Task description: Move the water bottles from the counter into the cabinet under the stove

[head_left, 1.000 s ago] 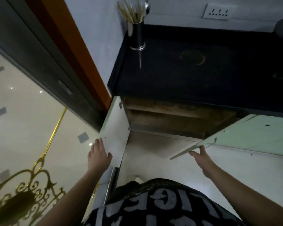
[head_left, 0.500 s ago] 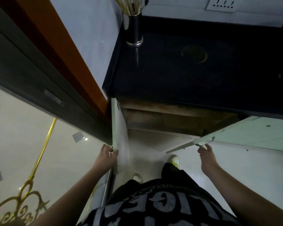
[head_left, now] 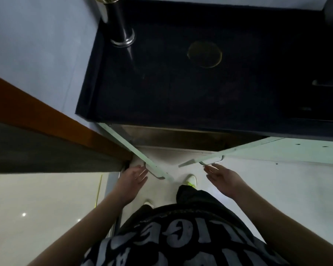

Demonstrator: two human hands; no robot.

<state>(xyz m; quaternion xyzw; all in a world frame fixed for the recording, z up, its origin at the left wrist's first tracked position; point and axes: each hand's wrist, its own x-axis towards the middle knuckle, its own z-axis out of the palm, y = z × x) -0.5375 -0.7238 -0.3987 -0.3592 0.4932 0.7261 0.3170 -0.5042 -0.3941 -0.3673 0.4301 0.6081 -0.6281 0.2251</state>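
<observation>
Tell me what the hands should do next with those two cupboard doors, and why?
Probably push both doors shut. The left hand and right hand are flat and open just outside the left door and right door, which both stand partly open. No bottles show on the dark counter, so the loading looks done, though the inside of the cupboard is too dark to check.

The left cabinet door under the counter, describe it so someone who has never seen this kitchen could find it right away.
Start at the black counter with the shiny metal cup at its back left corner. Below its front edge two pale green doors stand ajar. The left cabinet door hangs under the cup's corner, beside the brown wooden frame, with the left hand at its handle.
</observation>
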